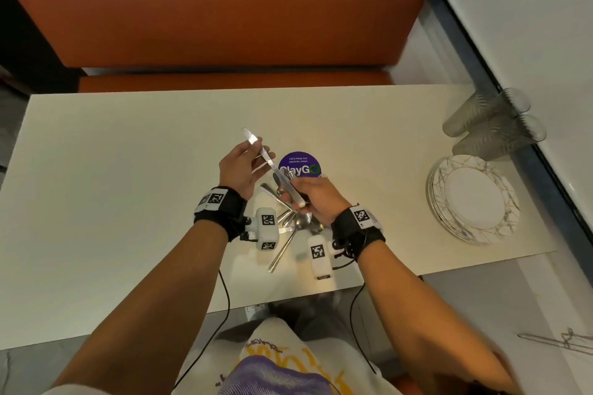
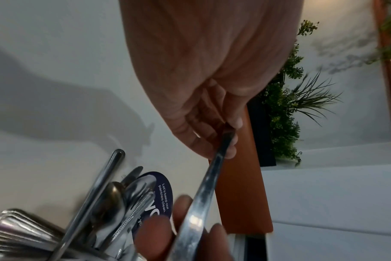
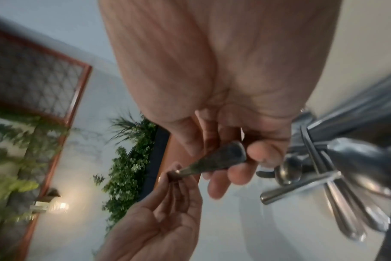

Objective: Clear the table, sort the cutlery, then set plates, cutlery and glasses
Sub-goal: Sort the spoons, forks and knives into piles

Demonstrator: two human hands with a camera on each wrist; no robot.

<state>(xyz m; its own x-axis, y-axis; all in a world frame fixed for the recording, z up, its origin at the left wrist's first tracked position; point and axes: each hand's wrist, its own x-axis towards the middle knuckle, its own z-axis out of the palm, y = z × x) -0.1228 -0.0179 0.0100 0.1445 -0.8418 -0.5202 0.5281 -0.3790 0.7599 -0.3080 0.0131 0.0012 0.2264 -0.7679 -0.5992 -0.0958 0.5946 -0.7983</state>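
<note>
A table knife [image 1: 272, 167] is held above the cream table [image 1: 128, 170] between both hands. My left hand [image 1: 255, 155] pinches its blade near the tip, seen close in the left wrist view with the knife [image 2: 203, 194] running to the fingers [image 2: 231, 146]. My right hand [image 1: 298, 199] grips the handle [image 3: 223, 159]. Under the hands lies a pile of cutlery [image 1: 290, 221] with spoons, forks and knives crossed over each other, also visible as the pile [image 2: 105, 199] and the pile [image 3: 328, 176].
A stack of white plates with line patterns [image 1: 475, 199] sits at the table's right end, with overturned ribbed glasses [image 1: 491, 128] behind it. A round purple sticker [image 1: 300, 165] marks the table centre. An orange bench [image 1: 224, 9] runs along the far side.
</note>
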